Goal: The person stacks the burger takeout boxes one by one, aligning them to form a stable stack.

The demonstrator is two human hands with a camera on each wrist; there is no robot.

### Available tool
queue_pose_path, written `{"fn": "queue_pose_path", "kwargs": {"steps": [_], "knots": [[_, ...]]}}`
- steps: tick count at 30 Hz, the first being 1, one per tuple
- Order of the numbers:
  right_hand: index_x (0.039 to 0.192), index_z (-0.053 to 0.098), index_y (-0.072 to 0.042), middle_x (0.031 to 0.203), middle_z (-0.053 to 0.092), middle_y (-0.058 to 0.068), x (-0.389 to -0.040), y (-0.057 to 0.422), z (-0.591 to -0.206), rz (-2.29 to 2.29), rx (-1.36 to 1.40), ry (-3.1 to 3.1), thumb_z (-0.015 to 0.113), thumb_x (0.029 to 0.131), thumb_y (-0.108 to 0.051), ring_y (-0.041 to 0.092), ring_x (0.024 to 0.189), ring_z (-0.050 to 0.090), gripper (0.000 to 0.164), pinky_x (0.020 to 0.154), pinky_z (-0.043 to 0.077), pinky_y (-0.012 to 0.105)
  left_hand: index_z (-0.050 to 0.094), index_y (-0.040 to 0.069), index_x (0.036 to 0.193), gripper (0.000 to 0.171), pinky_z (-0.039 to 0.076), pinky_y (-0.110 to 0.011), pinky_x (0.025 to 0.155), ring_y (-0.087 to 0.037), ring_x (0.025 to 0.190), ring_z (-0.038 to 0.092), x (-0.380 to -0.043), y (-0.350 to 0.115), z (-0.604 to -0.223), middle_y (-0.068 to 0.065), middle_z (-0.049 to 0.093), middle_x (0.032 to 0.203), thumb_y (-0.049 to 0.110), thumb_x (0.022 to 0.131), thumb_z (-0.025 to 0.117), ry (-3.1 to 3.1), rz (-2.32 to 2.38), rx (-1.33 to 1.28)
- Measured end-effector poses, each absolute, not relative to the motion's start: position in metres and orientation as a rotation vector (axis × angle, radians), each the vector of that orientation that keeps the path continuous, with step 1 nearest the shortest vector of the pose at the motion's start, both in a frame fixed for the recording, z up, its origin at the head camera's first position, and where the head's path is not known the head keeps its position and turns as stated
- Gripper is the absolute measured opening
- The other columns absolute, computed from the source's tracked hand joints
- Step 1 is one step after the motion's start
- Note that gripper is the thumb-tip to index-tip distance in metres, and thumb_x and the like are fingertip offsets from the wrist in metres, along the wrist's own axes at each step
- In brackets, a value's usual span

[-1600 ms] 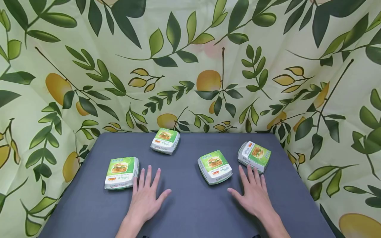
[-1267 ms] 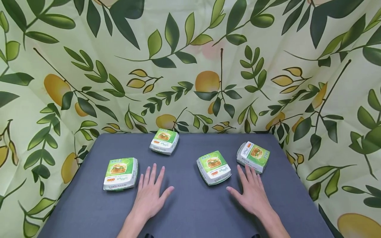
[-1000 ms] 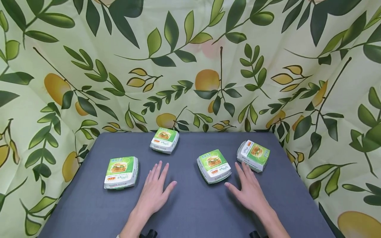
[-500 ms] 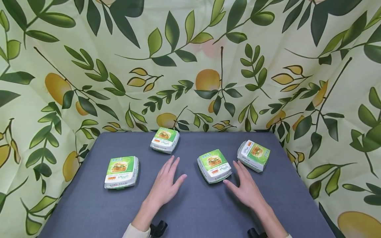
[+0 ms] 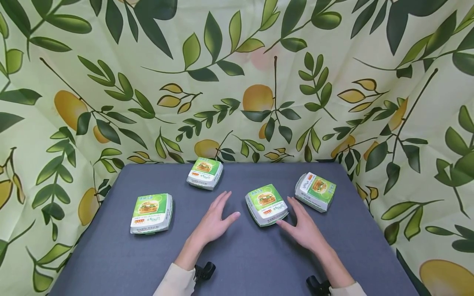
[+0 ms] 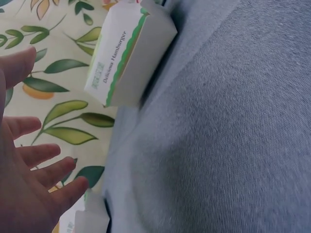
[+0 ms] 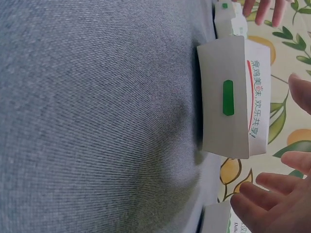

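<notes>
Several green-and-white hamburger boxes lie on a dark grey table. One hamburger box sits right of centre, between my two hands. My left hand hovers left of it, fingers spread and extended, touching nothing. At that box's right side is my right hand, its thumb near the front corner and its fingers straight; whether it touches, I cannot tell. In the right wrist view the same hamburger box shows its white side and green tab, with the right fingers apart from it. In the left wrist view, a hamburger box lies beyond the open left hand.
Another hamburger box lies at the right, just beyond the right fingertips. At the back stands a hamburger box, and farther left is one more hamburger box. A leaf-and-fruit patterned cloth hangs behind the table.
My left hand has moved right and forward, away from the left box toward the centre-right one. The right hand has shifted slightly left and forward. The boxes have stayed in place.
</notes>
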State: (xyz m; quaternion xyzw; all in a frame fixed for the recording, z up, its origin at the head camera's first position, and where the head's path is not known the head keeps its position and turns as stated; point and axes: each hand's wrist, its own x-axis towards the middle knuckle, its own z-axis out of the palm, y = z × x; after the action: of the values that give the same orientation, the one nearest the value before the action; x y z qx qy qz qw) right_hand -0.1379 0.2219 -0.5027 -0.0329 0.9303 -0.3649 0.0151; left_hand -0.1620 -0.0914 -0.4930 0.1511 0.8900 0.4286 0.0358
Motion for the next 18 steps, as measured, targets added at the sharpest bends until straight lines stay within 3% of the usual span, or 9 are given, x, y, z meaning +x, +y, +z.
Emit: {"fn": "queue_pose_path", "kwargs": {"steps": [10,18], "knots": [[0.160,0.027,-0.009,0.163,0.027,0.021,-0.147,0.217,-0.507,-1.237,-0.066,2.796,0.072,0.091,-0.054,0.041,0.150,0.025,0.094,0.117,0.025,0.061,0.031,0.023,0.161,0.076,0.026,-0.056,0.118,-0.027,0.151,0.027,-0.176,-0.083,-0.499,-0.006,0.027,0.165,0.053,0.098,0.061,2.634,1.403,0.423],[0.158,0.030,-0.004,0.159,0.033,0.024,-0.152,0.216,-0.509,-1.334,-0.044,2.750,0.076,0.090,-0.047,0.042,0.145,0.034,0.093,0.115,0.034,0.056,0.032,0.017,0.160,0.074,0.025,-0.055,0.119,-0.029,0.151,0.026,-0.191,-0.069,-0.505,-0.009,0.029,0.164,0.045,0.099,0.063,2.574,1.475,0.454]]}}
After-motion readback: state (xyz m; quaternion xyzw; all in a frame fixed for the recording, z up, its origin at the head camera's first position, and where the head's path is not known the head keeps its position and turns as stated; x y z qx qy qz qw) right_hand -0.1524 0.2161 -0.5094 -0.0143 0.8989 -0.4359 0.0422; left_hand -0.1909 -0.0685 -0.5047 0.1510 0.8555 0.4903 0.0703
